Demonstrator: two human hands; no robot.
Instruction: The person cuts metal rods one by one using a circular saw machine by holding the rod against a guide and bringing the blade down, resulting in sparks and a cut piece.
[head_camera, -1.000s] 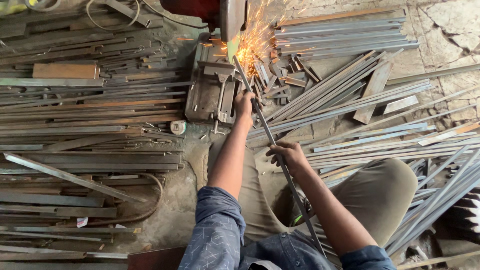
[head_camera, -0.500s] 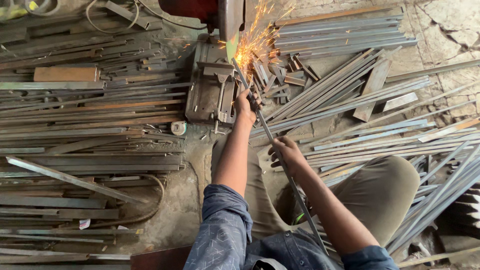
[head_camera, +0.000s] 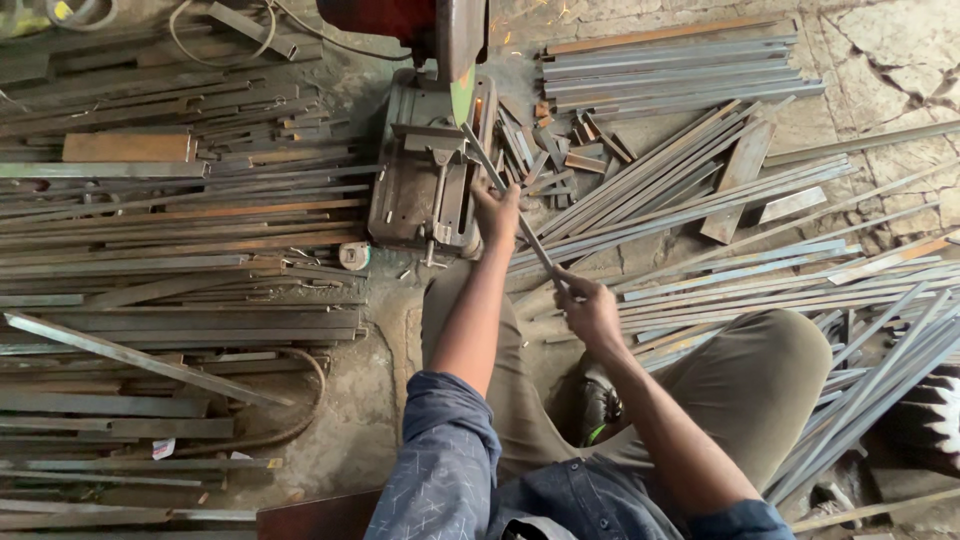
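Head view looking down, person crouched on the floor, olive trousers, blue patterned sleeves rolled to the elbows, dark shoe between the knees. Right hand sits nearest, fingers curled shut around a thin metal rod that runs diagonally up and left. Left hand is further along the same rod, fingers wrapped around it too, just beside the base of the chop saw. The rod's far end lies on the saw base under the cutting disc, touching or just short of it, can't tell which. Red motor housing sits at the top edge, partly cut off. No sparks at the disc.

Left of the person: big pile of flat steel strips, mostly laid horizontal, some rusty orange, one long bar lying askew across them. A small round roll, looks like tape, lies near the saw base. Dark cable loops over the dirt floor.

Right of the saw: short offcuts scattered close to the base, then long grey bars fanned out diagonally, a neat stack of bars further back. Cracked stone floor at far right.
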